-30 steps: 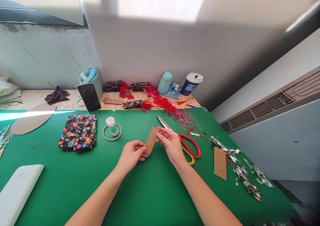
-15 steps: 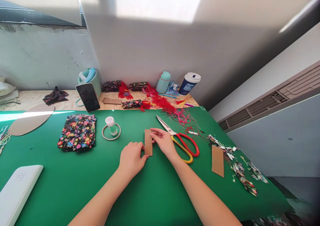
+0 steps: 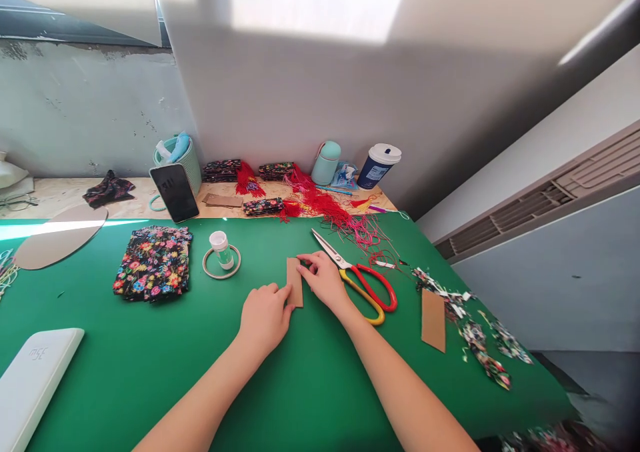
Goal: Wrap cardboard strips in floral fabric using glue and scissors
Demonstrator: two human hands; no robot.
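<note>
Between my hands a narrow brown cardboard strip (image 3: pixel 295 284) lies on the green mat (image 3: pixel 320 385). My left hand (image 3: pixel 265 317) grips its lower left edge, fingers curled and thumb near the bottom corner. At the upper right edge, my right hand (image 3: pixel 324 280) pinches the strip between thumb and fingers. Scissors (image 3: pixel 357 275) with one red and one yellow handle lie just right of my right hand, their blades pointing away to the upper left. A white glue bottle (image 3: pixel 221 250) and a metal ring (image 3: pixel 206 271) are to the left of the strip.
Folded floral fabric (image 3: pixel 153 263) lies at left, near a white power bank (image 3: pixel 40 385). Behind stand a phone (image 3: pixel 175 192), red tassels (image 3: pixel 320 202), a mint flask (image 3: pixel 327 163) and a lidded cup (image 3: pixel 379 167). Another cardboard piece (image 3: pixel 433 320) and fabric scraps (image 3: pixel 483 355) lie right.
The left fingers have shifted further onto the strip's lower part. My right hand has moved slightly up along its edge. The strip stays nearly in place, and the view has shifted a little.
</note>
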